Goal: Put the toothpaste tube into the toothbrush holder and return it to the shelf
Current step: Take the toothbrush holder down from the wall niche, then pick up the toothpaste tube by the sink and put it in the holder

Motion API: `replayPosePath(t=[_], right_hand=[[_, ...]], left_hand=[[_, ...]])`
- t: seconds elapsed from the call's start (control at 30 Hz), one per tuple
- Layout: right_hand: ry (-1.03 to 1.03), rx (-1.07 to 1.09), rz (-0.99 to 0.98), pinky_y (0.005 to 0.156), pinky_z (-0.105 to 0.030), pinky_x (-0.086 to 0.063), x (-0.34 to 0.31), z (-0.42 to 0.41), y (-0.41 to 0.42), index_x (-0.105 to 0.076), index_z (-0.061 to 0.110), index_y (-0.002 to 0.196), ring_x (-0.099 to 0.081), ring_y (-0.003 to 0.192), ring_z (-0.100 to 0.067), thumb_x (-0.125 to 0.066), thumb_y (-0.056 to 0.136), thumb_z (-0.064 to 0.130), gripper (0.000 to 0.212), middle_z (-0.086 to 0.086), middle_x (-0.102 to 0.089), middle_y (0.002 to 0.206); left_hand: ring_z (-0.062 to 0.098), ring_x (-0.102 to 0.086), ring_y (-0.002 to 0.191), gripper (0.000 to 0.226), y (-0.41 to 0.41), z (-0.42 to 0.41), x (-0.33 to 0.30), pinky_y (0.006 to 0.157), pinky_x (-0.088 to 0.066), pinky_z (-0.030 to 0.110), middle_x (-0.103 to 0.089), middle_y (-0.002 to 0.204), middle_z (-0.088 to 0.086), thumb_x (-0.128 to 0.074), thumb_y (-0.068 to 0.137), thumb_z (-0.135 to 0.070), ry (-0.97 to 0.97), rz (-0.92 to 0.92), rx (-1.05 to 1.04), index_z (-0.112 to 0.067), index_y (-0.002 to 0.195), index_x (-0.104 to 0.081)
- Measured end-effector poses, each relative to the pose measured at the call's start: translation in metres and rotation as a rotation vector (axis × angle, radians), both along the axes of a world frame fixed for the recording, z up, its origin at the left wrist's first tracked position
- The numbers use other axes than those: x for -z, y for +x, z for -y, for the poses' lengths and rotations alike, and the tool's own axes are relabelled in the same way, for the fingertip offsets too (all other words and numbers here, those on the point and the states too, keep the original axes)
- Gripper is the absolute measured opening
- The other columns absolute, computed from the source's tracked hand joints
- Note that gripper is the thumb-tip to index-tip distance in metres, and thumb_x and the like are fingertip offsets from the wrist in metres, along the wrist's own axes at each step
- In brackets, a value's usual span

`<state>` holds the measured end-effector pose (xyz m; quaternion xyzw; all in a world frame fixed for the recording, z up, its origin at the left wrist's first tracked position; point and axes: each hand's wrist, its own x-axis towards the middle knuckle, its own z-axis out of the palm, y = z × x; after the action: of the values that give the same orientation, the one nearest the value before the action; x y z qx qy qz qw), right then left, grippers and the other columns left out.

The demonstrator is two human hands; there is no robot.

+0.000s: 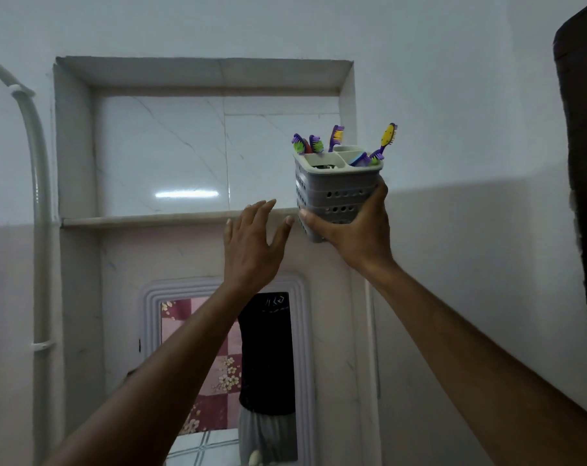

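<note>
Head view: right hand [352, 230] is wrapped around the lower part of the grey toothbrush holder [335, 193], thumb on the near face and fingers on the far side, held upright in the air at the right end of the shelf [144, 219], while the left hand [251, 250] is spread open, holding nothing, just beside the holder and in front of the shelf edge. Toothbrushes [335, 137] stick up from the compartments; the toothpaste tube cannot be made out for certain, so the step in hand reads as the return. Next move likely calls for lifting the base clear of the ledge and sliding it into the recess, minding the right wall of the niche [347, 129] close by; a pipe [39, 196] and mirror [228, 364] sit well clear.
</note>
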<state>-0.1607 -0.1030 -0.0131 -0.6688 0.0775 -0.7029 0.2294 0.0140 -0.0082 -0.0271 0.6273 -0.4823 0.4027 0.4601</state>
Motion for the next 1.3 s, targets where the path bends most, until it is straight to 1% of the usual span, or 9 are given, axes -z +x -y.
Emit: replayPosePath(t=[0.4,0.57,0.63,0.77,0.83,0.93,1.03,1.1,1.3], right_hand=[[0.176,-0.189,-0.159,0.096,-0.02,-0.061,0.192,-0.022,-0.023,-0.029,0.017,0.164,-0.068,0.13,-0.002,-0.11,0.064,0.034,0.13,0.007,-0.062,0.149],[0.329,-0.246,-0.25,0.11,-0.05,-0.06,0.302,-0.023,-0.02,-0.029,0.018,0.162,-0.064,0.141,-0.02,-0.109,0.067,0.022,0.124,-0.004,-0.056,0.156],[0.392,-0.263,-0.313,0.111,-0.054,-0.058,0.348,-0.026,-0.019,-0.028,0.02,0.161,-0.062,0.143,-0.023,-0.107,0.069,0.017,0.122,-0.006,-0.055,0.157],[0.514,-0.258,-0.433,0.119,-0.057,-0.05,0.418,-0.033,-0.017,-0.027,0.028,0.163,-0.05,0.151,-0.031,-0.106,0.062,0.038,0.13,-0.007,-0.045,0.159],[0.583,-0.193,-0.511,0.122,-0.049,-0.041,0.447,-0.042,-0.019,-0.026,0.028,0.166,-0.044,0.151,-0.028,-0.1,0.055,0.055,0.136,0.0,-0.043,0.155],[0.643,-0.125,-0.659,0.111,-0.035,-0.027,0.489,-0.057,-0.024,-0.024,0.027,0.168,-0.037,0.137,-0.013,-0.093,0.054,0.061,0.137,0.012,-0.035,0.145],[0.689,-0.128,-0.737,0.112,-0.04,-0.04,0.536,-0.07,-0.028,-0.029,0.027,0.167,-0.046,0.141,-0.02,-0.103,0.058,0.052,0.134,0.012,-0.043,0.144],[0.745,-0.114,-0.796,0.112,-0.043,-0.051,0.565,-0.08,-0.026,-0.034,0.027,0.165,-0.055,0.142,-0.023,-0.106,0.058,0.052,0.132,0.007,-0.054,0.15],[0.9,-0.056,-0.974,0.094,-0.039,-0.057,0.621,-0.104,-0.019,-0.037,0.026,0.16,-0.067,0.133,-0.03,-0.089,0.045,0.08,0.137,0.0,-0.065,0.151]], left_hand=[[0.015,-0.053,0.136,0.051,-0.011,-0.044,0.167,0.111,-0.048,0.052,-0.058,0.15,-0.005,-0.047,0.107,-0.059,0.232,-0.127,0.079,-0.031,0.148,-0.054],[0.014,-0.056,0.132,0.054,-0.016,-0.069,0.268,0.107,-0.049,0.045,-0.061,0.147,-0.002,-0.052,0.107,-0.056,0.292,-0.282,0.055,-0.022,0.148,-0.057],[0.016,-0.058,0.13,0.053,-0.02,-0.078,0.311,0.106,-0.05,0.046,-0.064,0.144,-0.001,-0.054,0.107,-0.056,0.33,-0.345,0.044,-0.02,0.146,-0.059],[0.018,-0.06,0.13,0.052,-0.027,-0.092,0.384,0.107,-0.05,0.044,-0.065,0.142,0.001,-0.057,0.106,-0.053,0.41,-0.458,0.011,-0.018,0.144,-0.061],[0.018,-0.06,0.129,0.05,-0.029,-0.101,0.416,0.107,-0.051,0.043,-0.066,0.141,0.002,-0.058,0.106,-0.051,0.443,-0.522,0.012,-0.018,0.143,-0.062],[0.015,-0.059,0.129,0.048,-0.027,-0.118,0.462,0.107,-0.048,0.038,-0.064,0.141,0.002,-0.056,0.108,-0.051,0.486,-0.637,-0.008,-0.02,0.144,-0.062],[0.005,-0.059,0.118,0.043,-0.02,-0.136,0.51,0.101,-0.048,0.028,-0.066,0.137,0.0,-0.056,0.109,-0.045,0.495,-0.718,-0.035,-0.019,0.141,-0.065],[0.009,-0.062,0.116,0.041,-0.01,-0.144,0.543,0.1,-0.05,0.033,-0.068,0.134,0.0,-0.056,0.109,-0.044,0.525,-0.777,-0.05,-0.019,0.139,-0.066],[0.026,-0.067,0.109,0.037,0.009,-0.179,0.628,0.093,-0.053,0.04,-0.072,0.12,0.005,-0.052,0.109,-0.043,0.639,-0.948,-0.061,-0.015,0.129,-0.068]])
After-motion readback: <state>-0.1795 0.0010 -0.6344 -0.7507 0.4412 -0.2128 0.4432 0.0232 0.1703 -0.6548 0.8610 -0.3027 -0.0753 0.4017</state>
